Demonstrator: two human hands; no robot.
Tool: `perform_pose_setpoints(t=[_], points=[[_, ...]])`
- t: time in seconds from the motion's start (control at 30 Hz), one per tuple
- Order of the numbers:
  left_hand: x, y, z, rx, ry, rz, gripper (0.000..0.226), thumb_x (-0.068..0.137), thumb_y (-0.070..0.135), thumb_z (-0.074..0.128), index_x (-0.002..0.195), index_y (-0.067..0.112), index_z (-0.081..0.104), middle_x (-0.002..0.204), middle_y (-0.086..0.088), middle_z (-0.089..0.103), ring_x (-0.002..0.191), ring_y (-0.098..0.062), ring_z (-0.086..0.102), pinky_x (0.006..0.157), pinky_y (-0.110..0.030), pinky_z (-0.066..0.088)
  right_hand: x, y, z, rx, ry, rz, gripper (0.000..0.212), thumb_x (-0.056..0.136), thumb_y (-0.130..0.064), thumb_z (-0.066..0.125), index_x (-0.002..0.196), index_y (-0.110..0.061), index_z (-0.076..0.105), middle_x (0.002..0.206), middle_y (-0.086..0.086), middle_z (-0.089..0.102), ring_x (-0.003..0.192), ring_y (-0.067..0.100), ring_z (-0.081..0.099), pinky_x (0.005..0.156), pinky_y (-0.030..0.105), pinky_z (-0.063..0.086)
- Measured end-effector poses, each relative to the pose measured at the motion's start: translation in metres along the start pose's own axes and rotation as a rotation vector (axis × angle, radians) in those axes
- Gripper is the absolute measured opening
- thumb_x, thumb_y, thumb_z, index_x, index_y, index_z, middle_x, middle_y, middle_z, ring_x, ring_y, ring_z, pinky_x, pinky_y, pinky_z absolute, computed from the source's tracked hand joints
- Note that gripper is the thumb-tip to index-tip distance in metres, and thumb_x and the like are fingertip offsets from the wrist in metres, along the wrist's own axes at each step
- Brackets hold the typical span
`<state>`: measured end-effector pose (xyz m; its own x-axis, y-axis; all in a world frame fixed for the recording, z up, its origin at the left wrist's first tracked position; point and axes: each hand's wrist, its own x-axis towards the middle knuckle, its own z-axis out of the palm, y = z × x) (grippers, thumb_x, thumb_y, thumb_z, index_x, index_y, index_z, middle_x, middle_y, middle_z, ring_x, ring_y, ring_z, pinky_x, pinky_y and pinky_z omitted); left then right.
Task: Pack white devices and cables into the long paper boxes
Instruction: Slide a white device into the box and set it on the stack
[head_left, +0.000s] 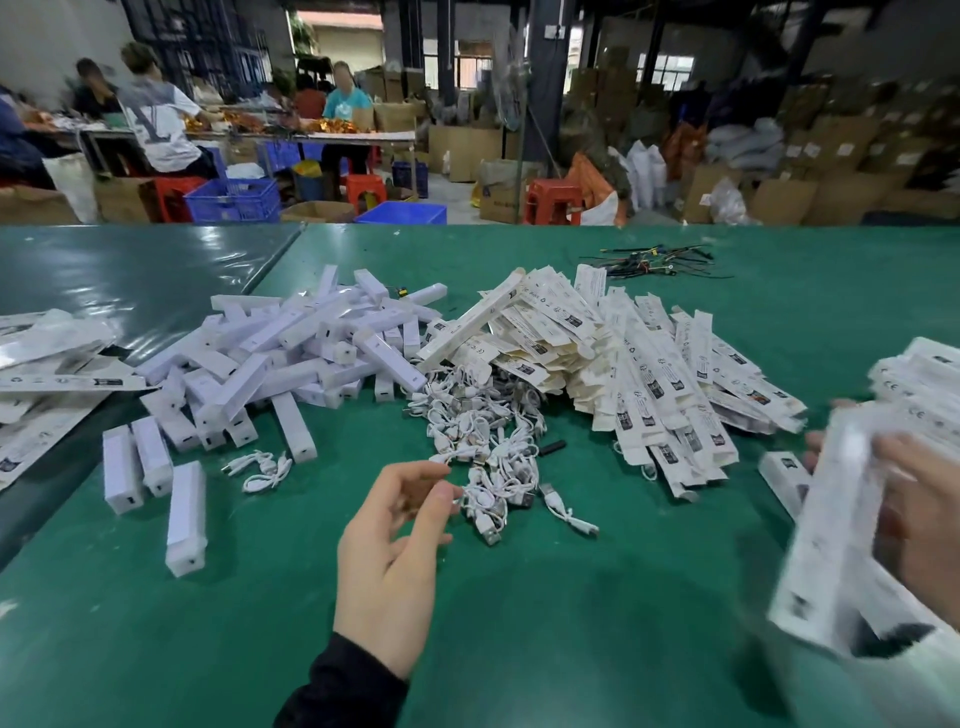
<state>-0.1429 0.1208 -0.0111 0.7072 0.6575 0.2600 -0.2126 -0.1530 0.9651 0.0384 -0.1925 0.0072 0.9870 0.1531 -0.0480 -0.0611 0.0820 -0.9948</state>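
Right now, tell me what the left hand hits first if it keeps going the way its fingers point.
The left hand points up-right at the tangled pile of short white cables; its fingertips are already at the nearest cable, so that comes first.

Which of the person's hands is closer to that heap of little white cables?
The left hand: its fingertips reach the near edge of the cable heap. The right hand is far off to the heap's right, gripping a long paper box.

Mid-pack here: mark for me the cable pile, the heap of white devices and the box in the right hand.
cable pile (480, 415), head view, middle of the tangle
heap of white devices (291, 348), head view, centre of the stack
paper box (831, 525), head view, blurred front face
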Motion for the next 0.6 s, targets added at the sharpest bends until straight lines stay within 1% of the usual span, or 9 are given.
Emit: perform_pose_setpoints(t=[0.1,0.17,0.2,0.23,0.27,0.3,0.37,0.47,0.6], points=[[0.0,-0.003,-0.001,-0.004,-0.003,-0.016,0.012,0.092,0.007,0.056,0.092,0.015,0.065,0.087,-0.004,0.071,0.079,-0.017,0.068,0.062,-0.033,0.055,0.002,-0.003,0.024,-0.108,-0.138,0.18,0.029,0.093,-0.04,0.05,0.11,-0.023,0.065,0.094,0.006,0.072,0.067,0.013,0.067,0.055,0.031,0.057],[0.001,-0.005,-0.002,-0.002,0.005,-0.022,0.013,0.093,0.007,0.056,0.091,0.016,0.065,0.086,-0.004,0.071,0.078,-0.018,0.067,0.06,-0.033,0.054,-0.003,-0.001,0.039,-0.376,-0.141,0.181,0.035,0.085,-0.048,0.056,0.115,-0.031,0.057,0.101,0.009,0.068,0.077,0.02,0.067,0.062,0.031,0.051],[0.001,-0.006,-0.002,0.001,0.007,-0.026,0.014,0.093,0.007,0.057,0.09,0.017,0.065,0.086,-0.004,0.071,0.079,-0.019,0.067,0.06,-0.032,0.054,-0.004,0.007,0.045,-0.462,-0.124,0.179,0.056,0.085,-0.044,0.062,0.135,-0.025,0.044,0.109,0.009,0.066,0.084,0.022,0.066,0.069,0.031,0.05],[0.001,-0.007,-0.002,0.006,0.007,-0.031,0.014,0.093,0.007,0.057,0.09,0.018,0.065,0.086,-0.004,0.071,0.079,-0.021,0.067,0.059,-0.032,0.054,-0.004,0.011,0.048,-0.478,-0.101,0.164,0.053,0.085,-0.035,0.067,0.133,-0.019,0.051,0.114,0.009,0.064,0.087,0.023,0.065,0.076,0.034,0.05],[0.002,-0.008,-0.002,0.013,0.005,-0.034,0.015,0.093,0.007,0.057,0.089,0.019,0.065,0.087,-0.003,0.071,0.079,-0.021,0.066,0.059,-0.032,0.054,-0.002,0.015,0.048,-0.503,-0.061,0.14,0.063,0.084,-0.026,0.071,0.136,0.0,0.045,0.116,0.01,0.064,0.089,0.024,0.065,0.084,0.038,0.051],[0.002,-0.009,-0.003,0.02,0.004,-0.036,0.016,0.093,0.007,0.057,0.088,0.02,0.065,0.086,-0.002,0.071,0.079,-0.021,0.066,0.059,-0.032,0.054,0.0,0.017,0.046,-0.522,-0.027,0.115,0.065,0.082,-0.022,0.074,0.138,-0.005,0.045,0.116,0.011,0.064,0.092,0.025,0.066,0.091,0.042,0.05],[0.003,-0.01,-0.003,0.027,0.0,-0.04,0.017,0.093,0.007,0.057,0.087,0.021,0.065,0.086,0.0,0.07,0.077,-0.019,0.066,0.059,-0.032,0.053,0.001,0.016,0.041,-0.61,0.037,0.027,0.063,0.079,-0.029,0.078,0.132,-0.021,0.046,0.116,0.007,0.061,0.1,0.025,0.063,0.095,0.043,0.047],[0.003,-0.011,-0.003,0.033,-0.005,-0.045,0.016,0.093,0.008,0.056,0.088,0.021,0.065,0.084,0.001,0.07,0.076,-0.018,0.066,0.058,-0.03,0.053,0.006,0.011,0.035,-0.976,0.041,-0.199,0.044,0.077,-0.055,0.07,0.111,-0.035,0.052,0.108,-0.004,0.06,0.095,0.015,0.058,0.083,0.036,0.046],[0.003,-0.01,-0.002,0.013,-0.004,-0.057,0.014,0.096,0.012,0.051,0.092,0.017,0.064,0.079,0.0,0.071,0.073,-0.018,0.066,0.056,-0.029,0.054,0.018,0.008,0.028,-1.337,0.016,-0.486,0.041,0.078,-0.06,0.054,0.09,-0.023,0.069,0.077,-0.008,0.058,0.068,0.015,0.055,0.064,0.036,0.046]])
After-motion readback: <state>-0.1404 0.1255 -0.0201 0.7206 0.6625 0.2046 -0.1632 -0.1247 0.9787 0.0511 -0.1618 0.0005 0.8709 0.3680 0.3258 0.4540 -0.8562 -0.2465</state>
